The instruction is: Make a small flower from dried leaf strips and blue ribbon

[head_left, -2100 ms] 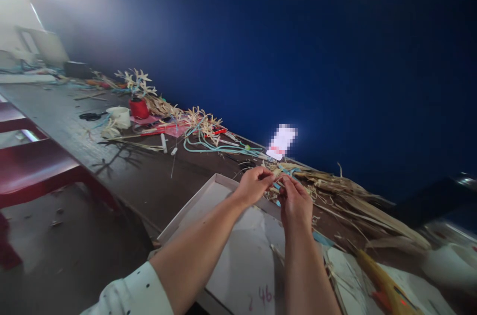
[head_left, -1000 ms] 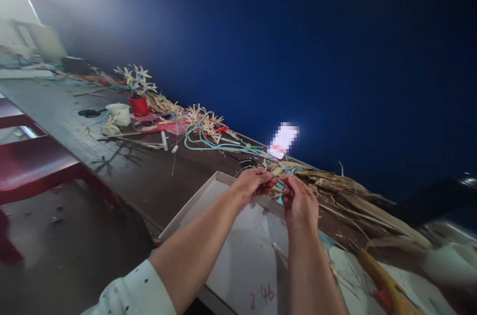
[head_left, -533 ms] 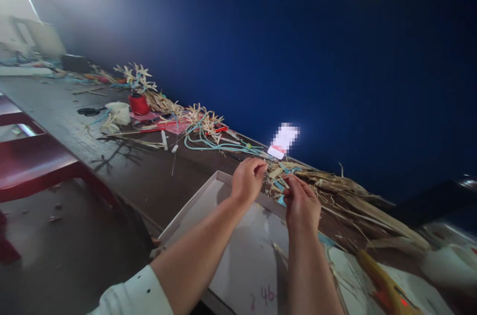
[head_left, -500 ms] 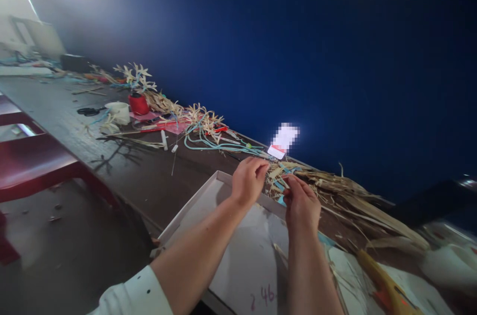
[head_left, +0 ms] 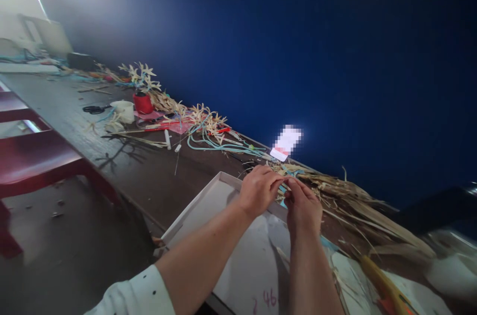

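Observation:
My left hand [head_left: 260, 190] and my right hand [head_left: 303, 204] meet above the far edge of a shallow white tray [head_left: 194, 205]. Both have their fingertips pinched together and nearly touching. Whatever lies between them is too small to make out. Just behind the fingers is a scatter of pale straw-like strips and blue pieces. A bundle of dry, husk-like fibre [head_left: 346, 191] stretches away to the right of my right hand. Beyond the hands, a lit phone [head_left: 286, 143] leans at the foot of the blue partition.
A yellow-handled tool [head_left: 383, 280] lies at lower right. Pale-blue cords [head_left: 219, 146], star-shaped straw flowers [head_left: 204, 118], a red thread spool [head_left: 143, 103], a white cup [head_left: 124, 112] and black scissors [head_left: 96, 109] spread leftward along the table. Dark-red stools [head_left: 40, 161] stand at left.
My left hand has moved right, and its fingertips now meet those of my right hand; before, there was a gap. My right hand has hardly moved. The view has shifted slightly.

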`<state>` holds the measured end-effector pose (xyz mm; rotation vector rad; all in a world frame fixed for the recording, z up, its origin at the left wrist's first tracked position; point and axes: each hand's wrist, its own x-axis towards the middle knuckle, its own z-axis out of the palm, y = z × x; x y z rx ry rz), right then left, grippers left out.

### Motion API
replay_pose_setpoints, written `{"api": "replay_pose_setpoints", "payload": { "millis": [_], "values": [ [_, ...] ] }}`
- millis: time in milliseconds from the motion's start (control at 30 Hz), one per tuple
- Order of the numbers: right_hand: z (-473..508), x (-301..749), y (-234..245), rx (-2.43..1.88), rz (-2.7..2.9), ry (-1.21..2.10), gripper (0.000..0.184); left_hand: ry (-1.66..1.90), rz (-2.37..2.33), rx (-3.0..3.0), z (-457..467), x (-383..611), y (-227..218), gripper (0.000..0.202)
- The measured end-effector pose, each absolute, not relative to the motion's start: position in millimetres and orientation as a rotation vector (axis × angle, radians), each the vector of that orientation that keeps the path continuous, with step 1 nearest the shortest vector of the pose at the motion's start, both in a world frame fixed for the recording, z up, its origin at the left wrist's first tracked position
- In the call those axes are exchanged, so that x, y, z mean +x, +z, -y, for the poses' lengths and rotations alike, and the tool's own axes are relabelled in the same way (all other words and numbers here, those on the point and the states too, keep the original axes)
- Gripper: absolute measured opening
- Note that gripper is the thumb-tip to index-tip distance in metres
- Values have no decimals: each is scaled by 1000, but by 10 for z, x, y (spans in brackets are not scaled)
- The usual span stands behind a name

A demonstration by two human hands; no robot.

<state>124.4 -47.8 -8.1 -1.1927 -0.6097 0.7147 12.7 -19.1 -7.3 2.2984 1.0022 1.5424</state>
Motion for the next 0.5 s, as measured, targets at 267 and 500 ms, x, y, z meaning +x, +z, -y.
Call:
{"api": "replay_pose_setpoints", "payload": {
  "millis": [267, 500],
  "values": [
    [483, 1247, -65, -1144, 584, 749, 28, 1545, -1000, 2309, 187, 125, -79, 24],
    [493, 1224, -46, -1139, 553, 749, 29, 1523, -979, 2319, 178, 110, -71, 26]
  ]
}}
